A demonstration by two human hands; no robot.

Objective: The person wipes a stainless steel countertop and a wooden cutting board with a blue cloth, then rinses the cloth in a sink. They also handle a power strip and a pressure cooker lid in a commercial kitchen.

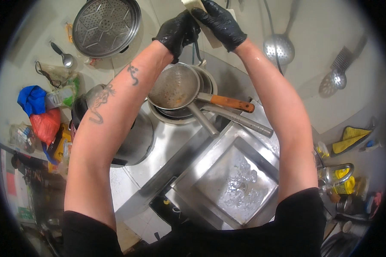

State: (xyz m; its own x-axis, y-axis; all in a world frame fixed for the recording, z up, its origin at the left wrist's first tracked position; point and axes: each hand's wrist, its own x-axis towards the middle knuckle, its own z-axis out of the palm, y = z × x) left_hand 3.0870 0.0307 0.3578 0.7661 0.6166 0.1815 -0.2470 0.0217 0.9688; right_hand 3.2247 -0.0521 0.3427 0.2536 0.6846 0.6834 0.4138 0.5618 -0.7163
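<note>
Both of my hands wear black gloves and are raised at the top of the view, close together. My right hand grips a pale, flat, elongated piece, whose material I cannot tell. My left hand is beside it with fingers curled; whether it holds the piece too is hidden. Below them, a wire-mesh strainer with a metal handle lies on stacked pans, and a wooden handle and another metal handle stick out to the right.
A wet steel sink basin lies below the pans, near my body. A large pot stands behind my left forearm. On the wall hang a perforated steamer tray, a skimmer, a spoon and bags. A faucet is at right.
</note>
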